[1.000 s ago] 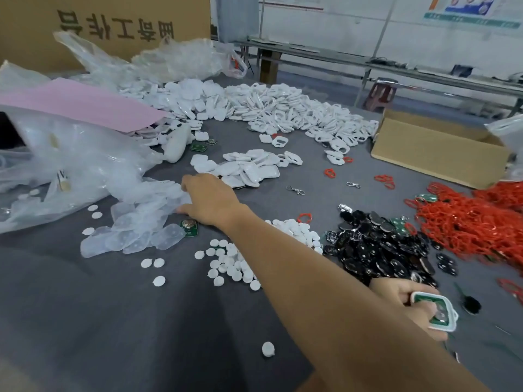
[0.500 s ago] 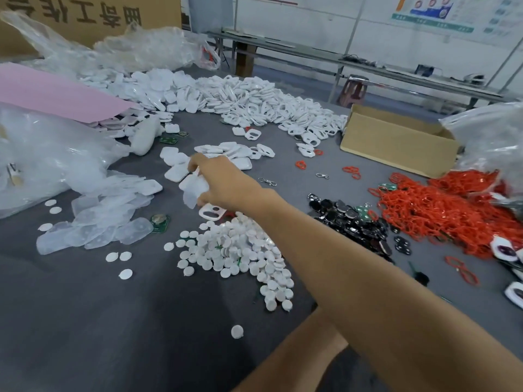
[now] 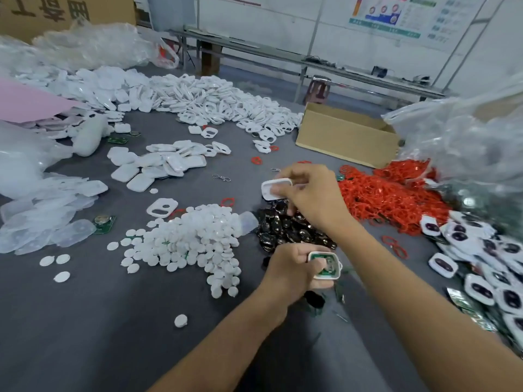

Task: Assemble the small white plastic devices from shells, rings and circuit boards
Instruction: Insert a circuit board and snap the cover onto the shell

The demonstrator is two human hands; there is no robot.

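Tabletop: grey, parts heaped around both hands.
Right hand: back from the shell pile far to its left, now pinching a white shell just beyond the left hand.
Left hand: still grips the board-loaded shell.

Free: near-left table, bare grey, few stray discs only; wide entry from near edge.
Narrow lane between disc pile and flat shells.
Open strip between flat shells and box; loose rings, clips scattered.
Blocked: left, film pieces; far, shell heap; right, red rings, bag, finished units, all three abutting.
Centre: black parts; above them left hand gripping filled shell, right hand pinching empty shell.
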